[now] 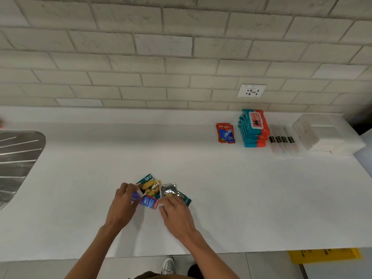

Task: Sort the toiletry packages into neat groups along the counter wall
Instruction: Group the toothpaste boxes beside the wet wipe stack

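A small heap of sachets (159,189) lies near the front middle of the white counter (100,168): teal and yellow ones, a silver foil one (169,189) and a red and blue toothpaste sachet (148,201). My left hand (123,200) pinches the left end of the toothpaste sachet. My right hand (174,210) touches its right end and covers part of the heap. By the wall at the right sit red toothpaste sachets (225,133), stacked teal wet-wipe packs (254,127), several wrapped toothbrushes (283,140) and clear packets (306,131).
A steel sink drainboard (18,156) fills the left edge. A white wall socket (251,90) sits above the wipe packs on the brick wall. White folded items (334,137) lie at the far right. A yellow object (324,255) lies below the counter's front edge.
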Motion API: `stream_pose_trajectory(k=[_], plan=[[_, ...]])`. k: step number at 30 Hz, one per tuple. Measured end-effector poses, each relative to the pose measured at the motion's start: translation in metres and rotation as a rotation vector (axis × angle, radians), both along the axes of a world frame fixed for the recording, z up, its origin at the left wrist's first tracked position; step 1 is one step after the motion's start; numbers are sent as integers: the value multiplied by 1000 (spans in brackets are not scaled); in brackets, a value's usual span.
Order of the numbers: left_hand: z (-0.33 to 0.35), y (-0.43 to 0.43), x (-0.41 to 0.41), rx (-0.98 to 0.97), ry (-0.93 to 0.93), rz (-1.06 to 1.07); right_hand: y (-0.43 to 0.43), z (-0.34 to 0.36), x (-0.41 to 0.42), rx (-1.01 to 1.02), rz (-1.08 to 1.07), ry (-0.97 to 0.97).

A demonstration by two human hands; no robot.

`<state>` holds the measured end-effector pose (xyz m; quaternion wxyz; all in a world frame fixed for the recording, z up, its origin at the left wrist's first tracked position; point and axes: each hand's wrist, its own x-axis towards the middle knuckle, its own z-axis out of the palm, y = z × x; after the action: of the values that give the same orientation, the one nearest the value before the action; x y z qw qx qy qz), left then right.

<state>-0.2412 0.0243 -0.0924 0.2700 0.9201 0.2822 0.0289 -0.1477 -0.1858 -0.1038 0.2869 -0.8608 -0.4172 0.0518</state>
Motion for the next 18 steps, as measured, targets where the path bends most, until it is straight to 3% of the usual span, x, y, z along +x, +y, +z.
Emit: stream_pose_trajectory(k=[11, 18], plan=[[-7, 14, -16, 112, 64, -227, 37, -11, -22, -162, -18, 98], [3, 12, -19, 82, 26, -230, 37, -7, -16, -79, -84, 286]])
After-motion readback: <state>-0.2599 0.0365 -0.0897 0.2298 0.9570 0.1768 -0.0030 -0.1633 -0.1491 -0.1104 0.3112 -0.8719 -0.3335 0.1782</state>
